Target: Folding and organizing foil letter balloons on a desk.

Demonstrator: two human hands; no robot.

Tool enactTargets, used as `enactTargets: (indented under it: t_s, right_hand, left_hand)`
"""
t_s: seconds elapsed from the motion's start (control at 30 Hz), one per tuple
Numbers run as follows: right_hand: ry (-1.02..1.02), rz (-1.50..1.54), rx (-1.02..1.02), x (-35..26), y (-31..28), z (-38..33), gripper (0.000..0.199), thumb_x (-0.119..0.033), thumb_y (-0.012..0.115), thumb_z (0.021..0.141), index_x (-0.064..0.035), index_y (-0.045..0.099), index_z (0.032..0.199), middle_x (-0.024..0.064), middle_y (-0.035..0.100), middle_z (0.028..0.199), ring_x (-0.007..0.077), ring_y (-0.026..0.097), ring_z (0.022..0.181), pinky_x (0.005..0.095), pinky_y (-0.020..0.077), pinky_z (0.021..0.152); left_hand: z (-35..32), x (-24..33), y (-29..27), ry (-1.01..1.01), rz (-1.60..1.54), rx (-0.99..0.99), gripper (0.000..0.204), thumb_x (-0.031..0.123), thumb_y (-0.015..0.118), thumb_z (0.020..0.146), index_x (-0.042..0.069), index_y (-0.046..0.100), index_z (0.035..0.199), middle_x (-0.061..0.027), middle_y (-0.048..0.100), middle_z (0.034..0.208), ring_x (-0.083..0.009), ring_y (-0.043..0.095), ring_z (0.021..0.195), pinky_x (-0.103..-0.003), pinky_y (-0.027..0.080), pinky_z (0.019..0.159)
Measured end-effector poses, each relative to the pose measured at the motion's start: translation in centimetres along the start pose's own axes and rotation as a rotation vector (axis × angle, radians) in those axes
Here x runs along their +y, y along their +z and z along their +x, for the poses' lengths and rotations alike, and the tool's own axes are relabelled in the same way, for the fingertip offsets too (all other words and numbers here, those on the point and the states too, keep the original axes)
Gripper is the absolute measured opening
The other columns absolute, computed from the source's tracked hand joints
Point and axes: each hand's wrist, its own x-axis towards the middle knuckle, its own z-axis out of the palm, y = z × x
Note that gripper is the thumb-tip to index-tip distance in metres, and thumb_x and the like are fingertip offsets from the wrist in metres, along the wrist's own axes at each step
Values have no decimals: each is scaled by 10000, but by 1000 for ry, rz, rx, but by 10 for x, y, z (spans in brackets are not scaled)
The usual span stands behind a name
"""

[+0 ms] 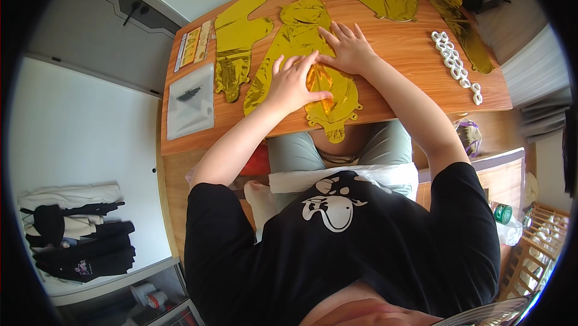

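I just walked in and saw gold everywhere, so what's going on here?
A seated person's left hand and right hand rest on a flat gold foil shape on a wooden table. Another foil shape lies to the left, with more gold foil toward the far right. White rings are lined up at the right.

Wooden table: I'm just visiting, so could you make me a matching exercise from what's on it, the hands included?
Things:
1. Middle gold foil shape
2. White rings
3. Translucent pouch
4. Right hand

Places or states:
A. Near the table's left end, dark contents showing
B. Fingers spread, farther from the person's body than the left hand
C. Partly covered by the hands
D. Clustered toward the table's right end

Pairs: 1-C, 2-D, 3-A, 4-B
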Motion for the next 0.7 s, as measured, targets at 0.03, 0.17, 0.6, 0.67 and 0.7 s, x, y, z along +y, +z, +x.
enactTargets:
  t_s: [0.03,0.17,0.6,0.67,0.7]
  right_hand:
    - [1,5,17,0,0,0,997,-868,335,908,-222,220,1658,199,294,1666,345,258,1554,549,155,1266]
    - [0,22,24,-1,-4,-2,1036,-879,442,859,-226,265,1643,208,316,1654,345,261,1555,558,158,1267]
    - [13,2,-2,-1,-4,-1,1017,-838,496,865,-249,234,1652,191,286,1673,331,255,1560,565,165,1266]
    - [3,-4,-6,0,-4,-1,991,-808,510,882,-253,229,1653,191,284,1673,330,254,1560,571,168,1264]
    - [2,-4,-7,0,-5,-1,991,-808,510,882,-253,229,1653,191,284,1673,330,254,1560,571,168,1264]
  left_hand:
    - [0,0,0,-1,0,1,1118,772,760,700,137,401,1548,-106,658,1353,-310,533,1345,-588,195,1200]
    - [1,2,-2,-28,69,-26,1242,831,729,681,119,314,1611,-144,652,1366,-345,477,1407,-599,156,1209]
    - [-1,5,-15,25,58,-313,1466,928,704,560,146,136,1663,-210,357,1637,-390,274,1536,-689,5,1220]
    - [-1,5,-16,30,64,-329,1471,929,703,558,150,127,1665,-222,330,1645,-399,267,1537,-697,5,1217]
    - [0,5,-16,36,69,-345,1477,930,703,555,155,117,1667,-235,304,1654,-409,260,1537,-705,6,1214]
